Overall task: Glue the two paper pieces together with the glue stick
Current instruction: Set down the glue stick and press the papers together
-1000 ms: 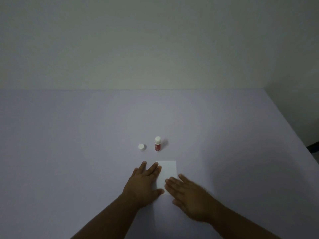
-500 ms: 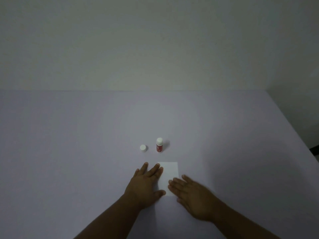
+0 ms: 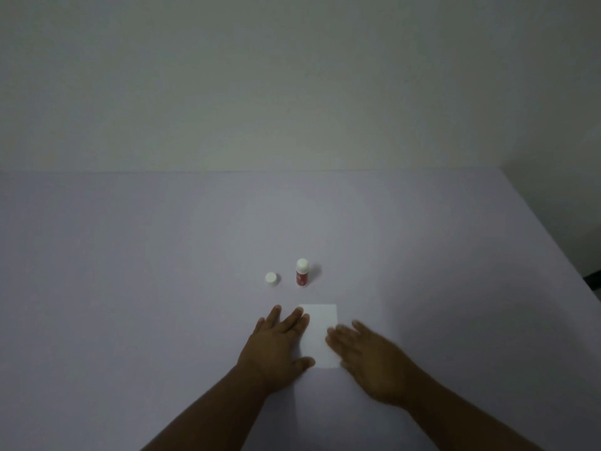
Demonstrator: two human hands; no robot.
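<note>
Head view: white paper (image 3: 320,333) flat between both hands.

Dim rm, low light. Plain off-white wall (image 3: 292,79) behind; pale lilac counter (image 3: 130,255) fills lower half, its rt edge angling toward a dark corner.

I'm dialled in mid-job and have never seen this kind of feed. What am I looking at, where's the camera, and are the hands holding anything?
There is no machine here: these are a person's two bare hands, filmed by one wide-angle camera worn on the head, looking forward and down. The lavender table carries a white paper near the person. Only one sheet can be told apart; whether a second lies with it I cannot tell. Behind it stands the red glue stick, uncapped, with its white cap apart to the left. The left hand lies flat at the paper's left edge. The right hand, slightly blurred, is spread at its right side. Neither hand holds anything.
</note>
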